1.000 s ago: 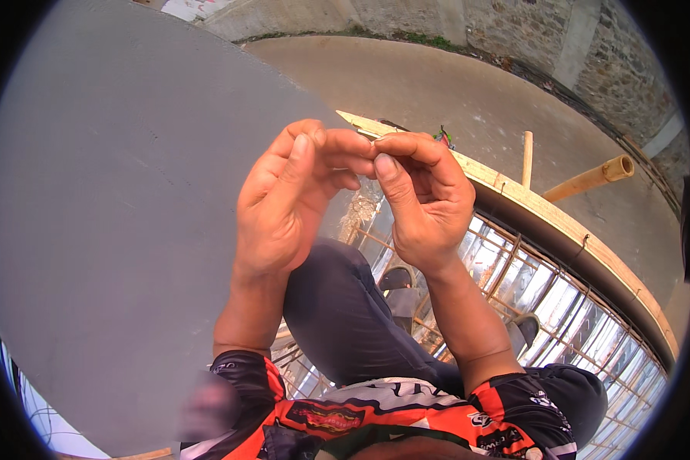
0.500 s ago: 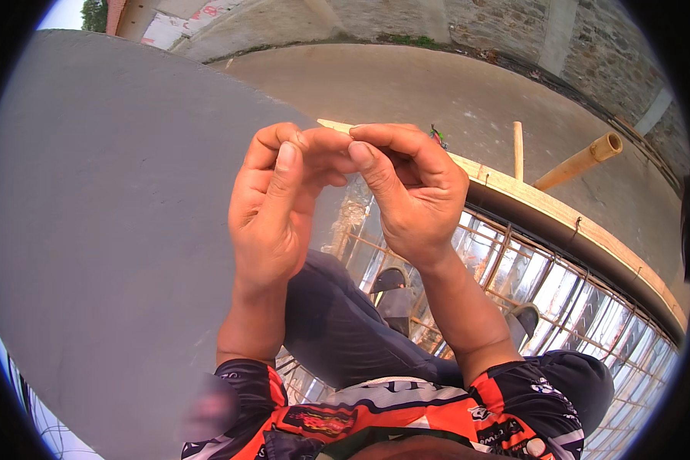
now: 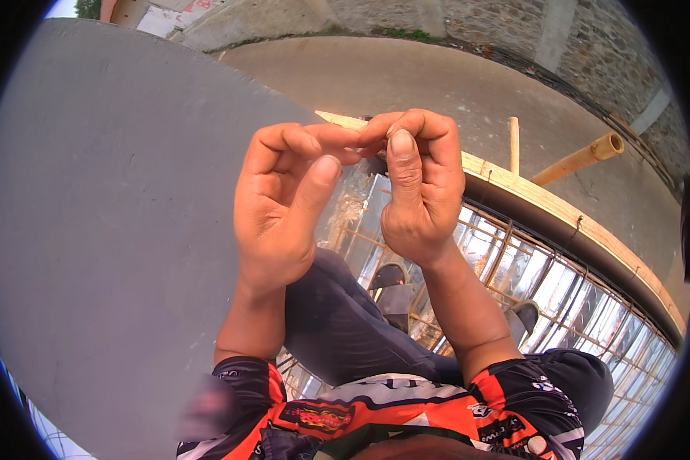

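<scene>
In front of my chest, both hands are raised and their fingertips meet. My left hand (image 3: 280,207) is open, its fingers curved toward the right hand and its thumb standing apart; nothing shows in it. My right hand (image 3: 422,188) is closed, with the thumb pressed against the bent index finger. Anything between those fingertips is too small or hidden to make out. Just behind the fingers runs a pale wooden board (image 3: 544,195). Below the hands lies a grid of rusty reinforcing bars (image 3: 506,245) over shiny corrugated metal sheet (image 3: 479,234).
A smooth grey wall (image 3: 123,199) fills the left side. Past the board, a wooden stake (image 3: 514,146) and a bamboo pole (image 3: 583,159) stick up. Concrete ground (image 3: 437,77) stretches to a stone wall (image 3: 491,31). My shoes (image 3: 391,287) rest on the bar grid.
My left thumb has swung away from its fingers. The right hand has turned, its thumb now upright against the index finger. The view has shifted slightly.
</scene>
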`<action>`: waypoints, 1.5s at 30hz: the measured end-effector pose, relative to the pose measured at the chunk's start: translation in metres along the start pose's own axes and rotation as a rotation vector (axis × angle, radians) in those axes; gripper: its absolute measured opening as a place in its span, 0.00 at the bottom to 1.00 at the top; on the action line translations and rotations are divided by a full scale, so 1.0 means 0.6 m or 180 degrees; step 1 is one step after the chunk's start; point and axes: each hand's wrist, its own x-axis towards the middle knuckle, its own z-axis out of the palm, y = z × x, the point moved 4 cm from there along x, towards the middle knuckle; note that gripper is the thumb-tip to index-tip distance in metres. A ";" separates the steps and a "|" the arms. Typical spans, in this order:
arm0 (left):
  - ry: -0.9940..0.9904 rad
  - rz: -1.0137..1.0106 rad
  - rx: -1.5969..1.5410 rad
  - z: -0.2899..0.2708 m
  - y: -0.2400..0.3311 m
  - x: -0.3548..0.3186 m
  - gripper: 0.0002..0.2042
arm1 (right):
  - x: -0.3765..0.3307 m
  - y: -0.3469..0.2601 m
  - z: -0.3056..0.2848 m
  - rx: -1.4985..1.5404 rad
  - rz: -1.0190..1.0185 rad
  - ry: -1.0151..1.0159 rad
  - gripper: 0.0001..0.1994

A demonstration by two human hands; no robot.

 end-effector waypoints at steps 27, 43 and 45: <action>-0.1264 -0.0425 0.2879 -0.053 -0.718 -0.126 0.23 | -0.200 0.294 -0.310 -0.4504 0.1832 -0.1939 0.16; -0.0081 -0.1805 0.1195 -0.023 -0.718 -0.174 0.15 | -0.236 0.395 -0.297 -0.3918 0.2130 -0.1120 0.14; -0.0109 -0.2067 0.0810 -0.023 -0.732 -0.176 0.13 | -0.216 0.411 -0.293 -0.3608 0.2181 -0.0762 0.16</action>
